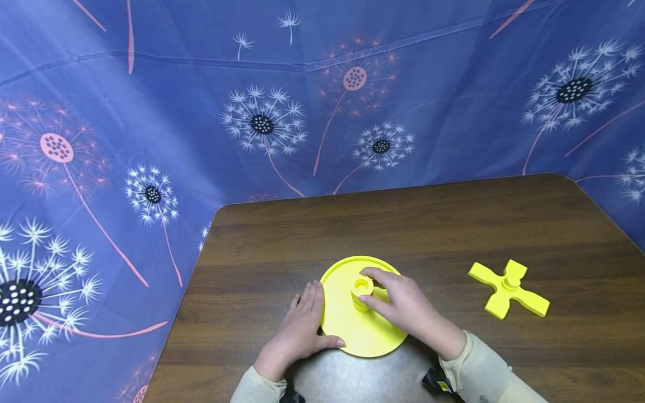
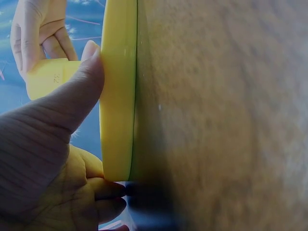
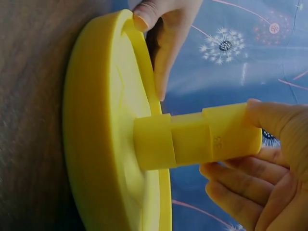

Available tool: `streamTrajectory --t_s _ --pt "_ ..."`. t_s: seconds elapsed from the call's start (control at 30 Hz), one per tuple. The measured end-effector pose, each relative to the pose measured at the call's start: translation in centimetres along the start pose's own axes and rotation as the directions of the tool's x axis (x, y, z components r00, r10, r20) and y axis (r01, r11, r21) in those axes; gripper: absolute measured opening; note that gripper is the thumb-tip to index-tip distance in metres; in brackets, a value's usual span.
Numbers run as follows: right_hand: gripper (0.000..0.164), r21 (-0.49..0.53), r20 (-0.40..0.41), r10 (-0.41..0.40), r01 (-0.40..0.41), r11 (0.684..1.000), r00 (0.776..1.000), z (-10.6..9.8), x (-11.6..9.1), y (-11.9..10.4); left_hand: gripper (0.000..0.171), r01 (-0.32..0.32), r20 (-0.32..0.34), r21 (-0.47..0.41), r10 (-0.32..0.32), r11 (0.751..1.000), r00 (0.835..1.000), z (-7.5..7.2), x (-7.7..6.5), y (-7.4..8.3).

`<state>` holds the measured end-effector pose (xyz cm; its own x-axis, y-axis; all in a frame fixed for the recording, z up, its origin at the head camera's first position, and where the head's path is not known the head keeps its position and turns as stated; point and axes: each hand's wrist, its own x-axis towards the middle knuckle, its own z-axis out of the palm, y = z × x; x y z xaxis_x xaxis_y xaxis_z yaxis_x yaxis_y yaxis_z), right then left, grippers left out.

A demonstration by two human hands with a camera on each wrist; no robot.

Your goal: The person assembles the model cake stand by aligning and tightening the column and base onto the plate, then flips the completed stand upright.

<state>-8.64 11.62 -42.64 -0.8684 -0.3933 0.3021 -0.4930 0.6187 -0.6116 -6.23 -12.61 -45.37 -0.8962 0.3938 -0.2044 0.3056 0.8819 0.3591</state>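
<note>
A round yellow disc (image 1: 347, 330) with a raised rim lies flat on the table. My left hand (image 1: 301, 324) rests against its left edge, fingers straight along the side and thumb on the front rim. A short yellow socket (image 3: 153, 143) rises from the disc's middle. Out of it stands a stepped yellow cylinder (image 3: 233, 131), hollow at the top, with small digits on its side and a narrower neck visible above the socket. The thumb and fingers of my right hand (image 1: 403, 299) pinch this cylinder's wider upper part. It leans slightly in the right wrist view.
To the right on the brown wooden table (image 1: 433, 224) lies a yellow four-armed cross (image 1: 524, 296) with a short peg at its centre. Behind and left of the table hangs a blue cloth (image 1: 443, 140) with dandelion prints.
</note>
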Motion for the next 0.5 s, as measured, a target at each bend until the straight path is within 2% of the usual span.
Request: streamTrajectory --t_s 0.17,0.3,0.4,0.5 --pt "0.045 -0.077 -0.088 0.004 -0.011 0.997 0.996 0.58 -0.23 -0.43 0.119 -0.006 -0.01 0.003 0.006 1.0 1.0 -0.05 0.04 -0.04" --pt "0.045 -0.11 -0.142 -0.023 0.007 0.994 0.99 0.85 -0.35 -0.56 0.12 -0.01 -0.017 0.008 0.01 1.0 1.0 -0.05 -0.03 -0.02" --pt "0.046 -0.097 -0.136 -0.036 0.023 0.995 0.99 0.84 -0.34 -0.36 0.12 -0.014 -0.02 0.006 0.014 1.0 1.0 0.0 -0.1 -0.02" --pt "0.049 -0.039 -0.088 -0.035 0.031 0.999 0.996 0.57 -0.26 0.0 0.12 -0.016 -0.019 0.005 0.016 1.0 1.0 0.06 -0.11 -0.03"
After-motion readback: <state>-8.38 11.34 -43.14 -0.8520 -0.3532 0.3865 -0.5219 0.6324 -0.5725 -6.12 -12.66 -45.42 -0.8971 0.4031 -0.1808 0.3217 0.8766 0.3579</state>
